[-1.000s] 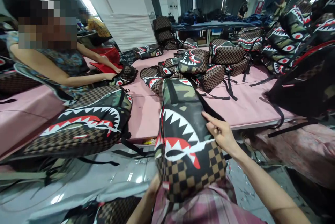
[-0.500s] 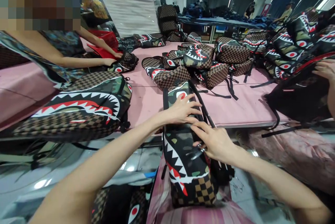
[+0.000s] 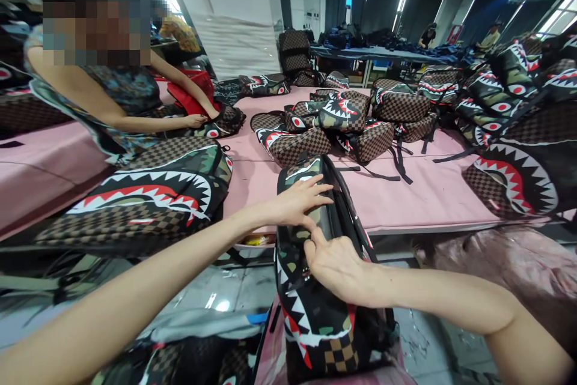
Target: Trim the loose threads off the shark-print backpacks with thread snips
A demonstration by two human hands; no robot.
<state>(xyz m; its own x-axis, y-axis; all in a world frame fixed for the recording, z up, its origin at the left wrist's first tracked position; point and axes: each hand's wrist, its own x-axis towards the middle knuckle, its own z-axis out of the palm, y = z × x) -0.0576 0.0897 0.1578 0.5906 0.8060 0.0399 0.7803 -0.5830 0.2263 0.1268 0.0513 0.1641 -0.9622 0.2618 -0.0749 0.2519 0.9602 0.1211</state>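
A backpack point(image 3: 313, 331) with camouflage, brown check and a shark-mouth print lies lengthwise before me, its far end over the edge of the pink table and its near end towards my lap. My left hand point(image 3: 304, 199) rests spread on its upper side panel, fingers apart. Close beside it, my right hand point(image 3: 336, 262) is closed with curled fingers, the index finger pressing on the panel near my left thumb. Small metal snips point(image 3: 306, 277) are in the right hand, nearly all hidden beneath it. Black straps run along the backpack's right side.
On the pink table point(image 3: 396, 205) lie a large shark-print backpack point(image 3: 148, 193) at left and a backpack pile point(image 3: 342, 112) ahead. Another backpack point(image 3: 518, 178) stands at right. Across the table a co-worker point(image 3: 121, 97) handles a red-lined bag. Pink plastic sheeting point(image 3: 496, 271) hangs below right.
The backpack before me has turned slightly, showing more of its right side. My right hand has moved left, hiding most of the snips. At right, the backpack now shows its printed front.
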